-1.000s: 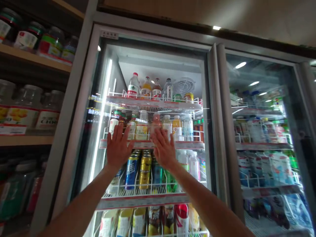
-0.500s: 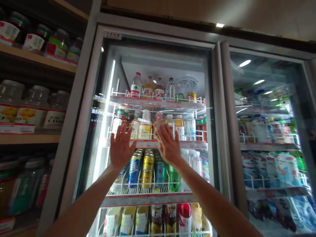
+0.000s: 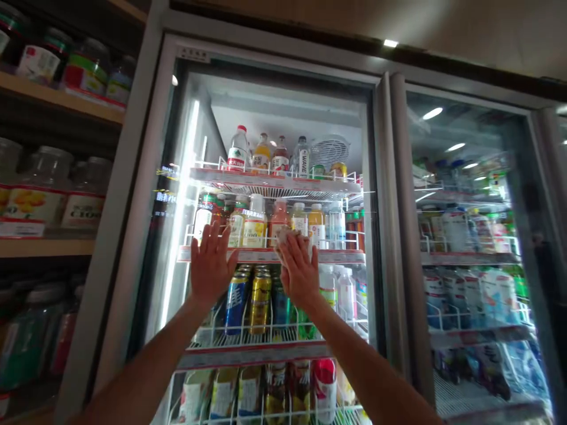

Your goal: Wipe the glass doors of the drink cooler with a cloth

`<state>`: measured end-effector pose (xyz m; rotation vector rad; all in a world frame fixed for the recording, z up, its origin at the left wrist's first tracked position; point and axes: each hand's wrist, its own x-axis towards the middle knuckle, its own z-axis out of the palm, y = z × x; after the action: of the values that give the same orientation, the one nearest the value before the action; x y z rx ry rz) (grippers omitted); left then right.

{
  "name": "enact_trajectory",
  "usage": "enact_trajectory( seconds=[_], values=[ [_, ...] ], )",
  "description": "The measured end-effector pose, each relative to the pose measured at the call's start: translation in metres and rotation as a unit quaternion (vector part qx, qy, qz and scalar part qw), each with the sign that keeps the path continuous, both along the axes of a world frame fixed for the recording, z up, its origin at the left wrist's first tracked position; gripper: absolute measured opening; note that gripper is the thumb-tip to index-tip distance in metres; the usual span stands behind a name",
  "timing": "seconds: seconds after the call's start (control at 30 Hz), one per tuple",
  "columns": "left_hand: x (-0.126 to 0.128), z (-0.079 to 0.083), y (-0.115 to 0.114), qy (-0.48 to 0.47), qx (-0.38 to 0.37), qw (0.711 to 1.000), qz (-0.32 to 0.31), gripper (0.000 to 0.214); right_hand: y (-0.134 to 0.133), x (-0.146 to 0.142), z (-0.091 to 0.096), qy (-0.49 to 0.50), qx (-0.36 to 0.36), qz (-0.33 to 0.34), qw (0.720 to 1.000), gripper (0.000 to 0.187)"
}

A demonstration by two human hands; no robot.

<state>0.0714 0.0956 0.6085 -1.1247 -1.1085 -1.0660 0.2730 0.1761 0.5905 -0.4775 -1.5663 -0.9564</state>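
Up at the glass door [image 3: 283,97], my left hand [image 3: 212,265] is open, right hand [image 3: 301,274] flat over a rag [image 3: 281,236], mid-wipe I'd guess, so steady pressure next.

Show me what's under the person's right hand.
Under the right hand is a pale, crumpled cloth, its edge showing at the upper left. The hand hides much of it, and the patch of glass door behind the cloth cannot be seen.
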Motion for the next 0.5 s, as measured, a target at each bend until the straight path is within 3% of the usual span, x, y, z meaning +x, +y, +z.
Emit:
enact_trajectory(
  seconds=[0.1,0.17,0.23,0.33,0.43,0.5],
  values=[
    [0.003,-0.014,0.000,-0.005,0.000,1.000,0.006,0.060,0.021,0.045,0.004,0.102,-0.008,-0.026,0.994,0.052],
    [0.005,-0.023,0.001,-0.001,-0.002,1.000,0.011,0.061,0.040,0.085,0.008,0.209,-0.040,-0.047,0.976,0.053],
    [0.007,-0.027,0.001,0.001,-0.002,1.000,0.015,0.063,0.050,0.106,0.010,0.283,-0.075,-0.056,0.954,0.053],
    [0.007,-0.027,0.000,0.000,-0.006,1.000,0.010,0.064,0.037,0.084,0.000,0.256,-0.082,-0.054,0.962,0.051],
    [0.005,-0.025,-0.002,0.002,-0.014,1.000,-0.005,0.065,0.008,0.030,-0.017,0.080,-0.042,-0.026,0.996,0.049],
    [0.004,-0.024,-0.003,0.001,-0.019,1.000,-0.012,0.065,0.001,0.014,-0.023,-0.006,-0.023,-0.012,1.000,0.051]
  ],
)
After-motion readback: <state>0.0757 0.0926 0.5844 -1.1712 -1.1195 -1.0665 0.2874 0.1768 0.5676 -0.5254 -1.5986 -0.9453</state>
